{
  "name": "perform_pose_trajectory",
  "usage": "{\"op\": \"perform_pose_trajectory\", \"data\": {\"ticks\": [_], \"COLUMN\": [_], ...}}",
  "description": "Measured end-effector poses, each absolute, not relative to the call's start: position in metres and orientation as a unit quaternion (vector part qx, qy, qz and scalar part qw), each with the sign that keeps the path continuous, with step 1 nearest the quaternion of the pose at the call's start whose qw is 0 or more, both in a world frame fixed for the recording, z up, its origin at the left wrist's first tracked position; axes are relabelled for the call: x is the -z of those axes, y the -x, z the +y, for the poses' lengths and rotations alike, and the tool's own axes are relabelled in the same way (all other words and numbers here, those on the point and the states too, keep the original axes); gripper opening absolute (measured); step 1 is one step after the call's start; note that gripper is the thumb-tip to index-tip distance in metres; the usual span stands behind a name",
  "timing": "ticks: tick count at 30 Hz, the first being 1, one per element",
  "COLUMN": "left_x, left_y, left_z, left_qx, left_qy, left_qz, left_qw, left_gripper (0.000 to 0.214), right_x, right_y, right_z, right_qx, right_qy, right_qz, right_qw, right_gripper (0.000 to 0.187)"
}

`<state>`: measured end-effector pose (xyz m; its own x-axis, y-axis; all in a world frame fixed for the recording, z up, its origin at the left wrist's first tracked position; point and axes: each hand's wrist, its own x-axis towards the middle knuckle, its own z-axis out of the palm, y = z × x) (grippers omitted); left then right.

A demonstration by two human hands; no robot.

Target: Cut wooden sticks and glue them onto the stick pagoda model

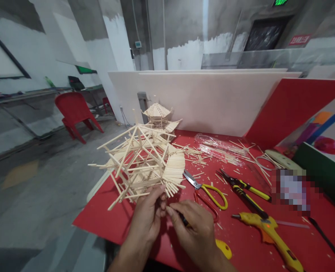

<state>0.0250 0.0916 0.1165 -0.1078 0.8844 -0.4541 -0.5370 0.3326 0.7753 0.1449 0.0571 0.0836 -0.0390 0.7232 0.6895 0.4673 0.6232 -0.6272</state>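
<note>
Red table (249,249): fills the right side of the view, and everything below is on or over it.
White board (207,102): stands upright along the table's far edge.
Stick model (145,162): big open frame of pale wooden sticks with a fan-like roof panel. It's at the table's left corner and its left side pokes out past the edge.
Small pagoda (158,114): second stick build, right behind the big one, close to the board.
Left hand (147,217): fingers closed on the sticks at the model's near bottom edge.
Right hand (194,230): right up against the left, fingers curled tight round a dark tool (183,220). A yellow end shows below the wrist.
Glue gun (269,232): yellow, lying flat to the right of the hands.
Scissors (210,192): yellow handles, between the model and the glue gun.
Cutters (245,187): yellow-black grips, just beside the scissors.
Offcuts (196,158): little stick bits scattered near the model.
</note>
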Motion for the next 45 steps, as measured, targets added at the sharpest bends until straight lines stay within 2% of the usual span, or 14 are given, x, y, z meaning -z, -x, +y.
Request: {"op": "perform_pose_trajectory", "data": {"ticks": [23, 26, 33, 45], "left_x": [-0.1179, -0.1171, -0.1176, -0.1182], "left_y": [-0.0216, -0.0214, -0.0212, -0.0209], "left_z": [0.0973, 0.0975, 0.0965, 0.0951], "left_qx": [-0.536, -0.538, -0.534, -0.537], "left_qy": [-0.195, -0.196, -0.185, -0.188], "left_qz": [0.51, 0.502, 0.499, 0.482], "left_qw": [0.644, 0.648, 0.657, 0.666], "left_gripper": [0.035, 0.035, 0.036, 0.03], "right_x": [-0.0847, -0.0843, -0.0813, -0.0809], "right_y": [-0.1455, -0.1464, -0.1479, -0.1454], "right_z": [0.0559, 0.0566, 0.0589, 0.0594], "right_qx": [-0.104, -0.076, 0.001, -0.018], "right_qy": [0.419, 0.421, 0.405, 0.408], "right_qz": [-0.71, -0.712, -0.74, -0.746], "right_qw": [0.557, 0.557, 0.537, 0.526], "right_gripper": [0.009, 0.013, 0.035, 0.029]}}
